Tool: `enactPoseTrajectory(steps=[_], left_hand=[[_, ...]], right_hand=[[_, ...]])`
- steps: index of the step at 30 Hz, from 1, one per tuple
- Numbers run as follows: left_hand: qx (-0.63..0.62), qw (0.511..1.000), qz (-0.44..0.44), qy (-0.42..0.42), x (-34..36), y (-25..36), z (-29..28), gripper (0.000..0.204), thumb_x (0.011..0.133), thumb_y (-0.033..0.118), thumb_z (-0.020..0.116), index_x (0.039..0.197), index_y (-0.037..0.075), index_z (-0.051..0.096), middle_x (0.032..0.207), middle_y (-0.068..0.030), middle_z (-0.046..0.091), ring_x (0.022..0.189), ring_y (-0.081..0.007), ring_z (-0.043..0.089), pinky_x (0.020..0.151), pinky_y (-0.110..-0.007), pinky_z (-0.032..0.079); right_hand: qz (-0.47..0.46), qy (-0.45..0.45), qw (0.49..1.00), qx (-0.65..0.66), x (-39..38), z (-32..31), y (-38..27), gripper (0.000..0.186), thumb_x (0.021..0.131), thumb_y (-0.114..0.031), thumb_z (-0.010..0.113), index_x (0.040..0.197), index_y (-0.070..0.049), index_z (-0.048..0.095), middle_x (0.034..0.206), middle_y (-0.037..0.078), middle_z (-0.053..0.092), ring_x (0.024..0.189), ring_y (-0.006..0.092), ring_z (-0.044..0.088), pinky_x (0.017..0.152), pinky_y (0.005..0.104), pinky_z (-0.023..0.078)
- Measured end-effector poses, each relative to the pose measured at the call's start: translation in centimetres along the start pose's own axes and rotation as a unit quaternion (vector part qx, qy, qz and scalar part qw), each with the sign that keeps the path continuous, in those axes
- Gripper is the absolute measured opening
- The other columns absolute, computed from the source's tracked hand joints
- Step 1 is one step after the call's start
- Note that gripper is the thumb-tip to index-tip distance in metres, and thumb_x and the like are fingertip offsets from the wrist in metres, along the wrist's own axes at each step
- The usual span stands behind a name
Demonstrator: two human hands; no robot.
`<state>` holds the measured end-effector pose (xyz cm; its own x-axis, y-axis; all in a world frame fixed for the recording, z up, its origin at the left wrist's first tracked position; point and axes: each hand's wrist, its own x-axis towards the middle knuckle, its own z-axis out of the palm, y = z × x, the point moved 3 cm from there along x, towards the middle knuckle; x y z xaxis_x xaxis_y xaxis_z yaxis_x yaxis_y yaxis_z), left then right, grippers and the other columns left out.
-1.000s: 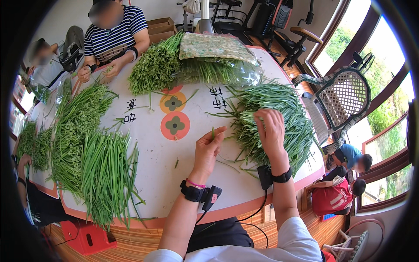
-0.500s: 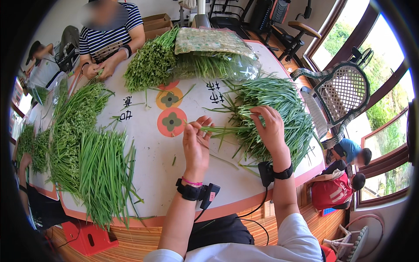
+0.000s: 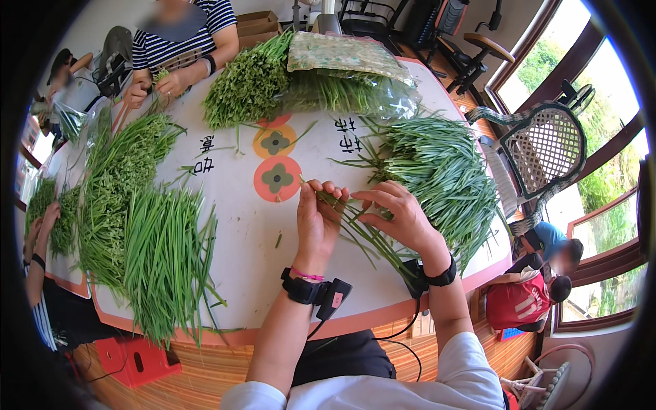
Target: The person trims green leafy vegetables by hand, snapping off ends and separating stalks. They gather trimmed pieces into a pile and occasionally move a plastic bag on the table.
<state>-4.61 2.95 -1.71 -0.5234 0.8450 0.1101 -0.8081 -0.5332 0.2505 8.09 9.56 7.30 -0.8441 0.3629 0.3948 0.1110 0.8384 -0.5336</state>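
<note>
My left hand (image 3: 320, 220) is closed round a small bunch of long green chive stalks (image 3: 369, 234), over the middle of the table. The stalks slant down to the right, passing under my right hand (image 3: 400, 215). That hand is close beside the left one, its thumb and forefinger apart near the stalks. To its right spreads a large loose heap of chives (image 3: 444, 178). Left of my hands lie a heap of cut chives (image 3: 164, 263) and, behind it, a heap of stalks with bushy ends (image 3: 119, 191).
At the far side, more chives (image 3: 249, 92) lie beside a plastic-wrapped bundle (image 3: 348, 61). A person in a striped shirt (image 3: 184, 44) works at the far left with greens in hand. A red stool (image 3: 137, 359), a lattice-backed chair (image 3: 547, 147) and two people (image 3: 523, 297) surround the table (image 3: 253, 294).
My right hand has come down and left, close to my left hand. The held stalks now slant downward instead of lying level towards the right heap. The view has shifted slightly.
</note>
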Motion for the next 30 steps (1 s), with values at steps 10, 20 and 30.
enactPoseTrajectory(steps=[10,20,30], left_hand=[[-0.01,1.0,-0.006,0.001,-0.2,-0.5,-0.3,0.028,0.097,0.036,0.048,0.091,0.009,0.05,0.088,-0.0053,0.058,0.085,-0.0172,0.059,0.096,-0.042,0.047],[-0.014,1.0,-0.012,0.018,-0.1,-0.4,-0.5,0.027,0.094,0.034,0.054,0.088,0.008,0.053,0.086,-0.006,0.058,0.086,-0.0177,0.059,0.099,-0.04,0.047],[-0.034,0.999,0.002,0.021,0.1,-0.3,-1.0,0.027,0.095,0.034,0.052,0.089,0.008,0.053,0.087,-0.0071,0.061,0.084,-0.0186,0.061,0.098,-0.043,0.047]], right_hand=[[-0.056,-0.009,0.998,-0.019,-0.4,0.6,0.6,0.013,0.069,-0.012,0.075,0.081,-0.01,0.069,0.083,0.005,0.057,0.079,0.0235,0.057,0.069,0.035,0.047],[-0.035,0.043,0.997,-0.057,-0.3,0.0,0.8,0.015,0.074,-0.005,0.07,0.087,-0.007,0.062,0.09,0.007,0.055,0.079,0.0276,0.058,0.069,0.0359,0.049],[0.037,-0.017,0.999,0.014,-0.8,-0.4,2.5,0.029,0.077,0.005,0.062,0.104,-0.005,0.066,0.102,0.008,0.059,0.081,0.0231,0.061,0.067,0.0306,0.05]])
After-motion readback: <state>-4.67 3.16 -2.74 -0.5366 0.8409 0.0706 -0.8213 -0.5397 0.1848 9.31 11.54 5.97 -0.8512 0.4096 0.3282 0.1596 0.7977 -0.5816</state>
